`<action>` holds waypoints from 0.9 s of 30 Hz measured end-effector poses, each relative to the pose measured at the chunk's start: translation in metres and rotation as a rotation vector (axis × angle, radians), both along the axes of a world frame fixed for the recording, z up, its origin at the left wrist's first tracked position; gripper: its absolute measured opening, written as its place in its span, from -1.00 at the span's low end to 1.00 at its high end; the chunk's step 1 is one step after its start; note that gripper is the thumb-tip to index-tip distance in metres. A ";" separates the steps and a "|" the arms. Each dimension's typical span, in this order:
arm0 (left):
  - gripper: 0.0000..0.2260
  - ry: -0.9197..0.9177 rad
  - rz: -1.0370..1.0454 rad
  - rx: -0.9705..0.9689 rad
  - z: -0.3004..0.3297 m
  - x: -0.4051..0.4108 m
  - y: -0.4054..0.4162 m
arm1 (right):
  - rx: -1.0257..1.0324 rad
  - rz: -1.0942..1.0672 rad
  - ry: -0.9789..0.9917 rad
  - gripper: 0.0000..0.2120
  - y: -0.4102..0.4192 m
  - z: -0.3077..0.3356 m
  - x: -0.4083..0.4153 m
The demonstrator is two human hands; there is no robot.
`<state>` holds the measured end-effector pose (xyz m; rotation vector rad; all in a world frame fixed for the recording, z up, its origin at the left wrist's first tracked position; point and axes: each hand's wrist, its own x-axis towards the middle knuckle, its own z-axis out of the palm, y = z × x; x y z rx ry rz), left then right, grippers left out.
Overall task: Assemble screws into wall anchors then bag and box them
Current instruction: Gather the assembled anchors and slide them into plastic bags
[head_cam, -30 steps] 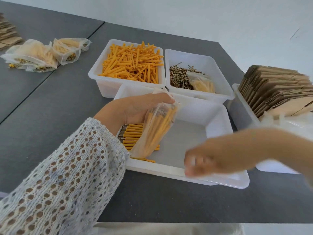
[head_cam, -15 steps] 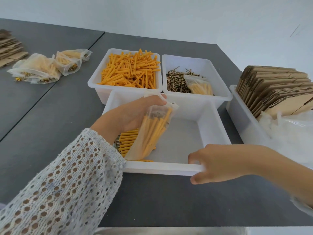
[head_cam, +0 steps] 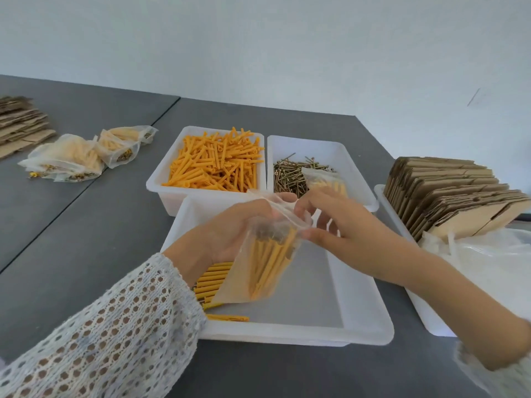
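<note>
My left hand [head_cam: 230, 234] holds a clear plastic bag [head_cam: 264, 268] of orange anchors with screws in them, over the near white tray [head_cam: 362, 326]. My right hand [head_cam: 342, 225] pinches the bag's open top edge from the right. More assembled anchors [head_cam: 211, 281] lie in the tray under my left wrist, partly hidden. Behind stand a tray of loose orange anchors [head_cam: 215, 165] and a tray of screws [head_cam: 287, 173] with a filled bag [head_cam: 327, 179] lying in it.
Flat cardboard boxes [head_cam: 448, 193] stand in a white bin at the right, with empty plastic bags [head_cam: 488, 254] in front of them. Filled bags [head_cam: 83, 153] and more flat cardboard [head_cam: 20, 122] lie at the far left of the grey table [head_cam: 86, 239].
My right hand left the near tray's front rim and rose to the bag's top. My left hand lifted the bag a little higher. The camera tilted up.
</note>
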<state>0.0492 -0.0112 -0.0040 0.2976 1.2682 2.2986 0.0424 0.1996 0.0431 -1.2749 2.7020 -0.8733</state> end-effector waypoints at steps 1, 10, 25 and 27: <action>-0.44 0.028 -0.006 -0.042 0.002 -0.002 0.008 | 0.013 -0.021 0.006 -0.87 0.003 0.000 -0.004; -0.52 0.186 -0.184 -0.451 0.022 0.003 0.045 | 0.175 -0.039 -0.059 -0.80 0.049 -0.015 -0.012; -0.79 0.572 0.313 -1.046 0.007 0.032 0.008 | 0.130 -0.038 0.007 -0.79 0.056 -0.012 -0.005; -0.79 0.549 0.339 -1.004 0.007 0.034 0.006 | 0.076 -0.047 -0.024 -0.78 0.057 -0.010 -0.007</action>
